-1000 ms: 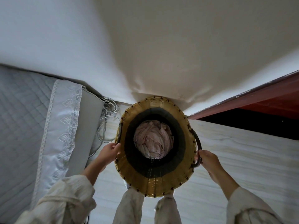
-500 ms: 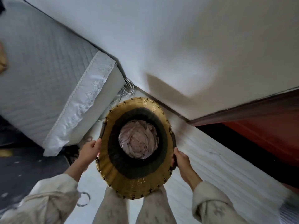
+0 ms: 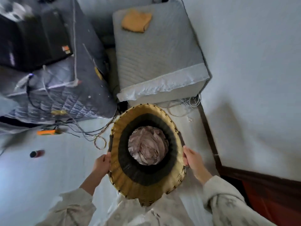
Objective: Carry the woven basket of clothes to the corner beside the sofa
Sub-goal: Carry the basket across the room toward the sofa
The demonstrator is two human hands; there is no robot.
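The woven basket (image 3: 130,181) is round, tan at the rim with a black band inside, and holds a bundle of pale pink clothes (image 3: 148,150). It is right in front of me, between my hands. My left hand (image 3: 101,163) grips its left rim and my right hand (image 3: 192,158) grips the right rim near a dark handle. The grey quilted sofa (image 3: 156,53) with a white lace edge stands just beyond the basket, against the white wall (image 3: 252,79).
A tangle of cables (image 3: 185,105) lies on the pale floor between sofa and basket. A second grey quilted seat (image 3: 65,88) with wires stands at left. An orange device (image 3: 47,132) and a small bottle (image 3: 36,153) lie on the floor. A folded yellow cloth (image 3: 136,21) rests on the sofa. Red-brown woodwork (image 3: 268,193) is at right.
My view has swung left and down, from the wall corner to the sofa and floor. The basket stays between my hands, which keep their hold on its rim.
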